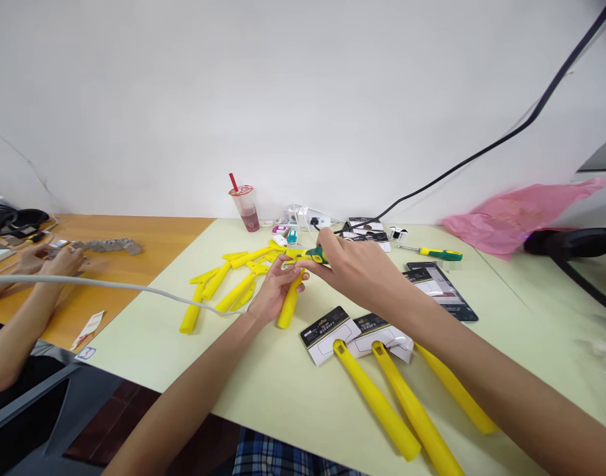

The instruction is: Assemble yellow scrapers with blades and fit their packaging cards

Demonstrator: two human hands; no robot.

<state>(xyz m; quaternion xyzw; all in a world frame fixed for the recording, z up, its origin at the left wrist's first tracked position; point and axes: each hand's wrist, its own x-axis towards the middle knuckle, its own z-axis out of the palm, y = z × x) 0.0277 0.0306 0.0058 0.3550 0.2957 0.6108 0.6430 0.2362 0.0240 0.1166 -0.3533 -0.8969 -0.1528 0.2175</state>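
My left hand (269, 291) is closed around a yellow plastic handle (292, 304), whose lower end sticks out below the fingers toward me. In my right hand (355, 268) is a screwdriver with a green and yellow grip (315, 254), lying sideways and pointing left at the handle's upper end. My fingers hide the screwdriver's tip and where it meets the handle. Left of my hands lie several yellow forked handles (238, 289). Nearer me on the right, long yellow handles (377, 400) lie by black-and-white cards (327, 334).
A second green screwdriver (440, 254) and a phone (454, 294) lie to the right. Behind are a drink cup (247, 211), a power strip (307, 217) and a pink bag (516, 215). A pale cable (149, 288) crosses the left. Another person's hands (59, 261) work at the wooden table.
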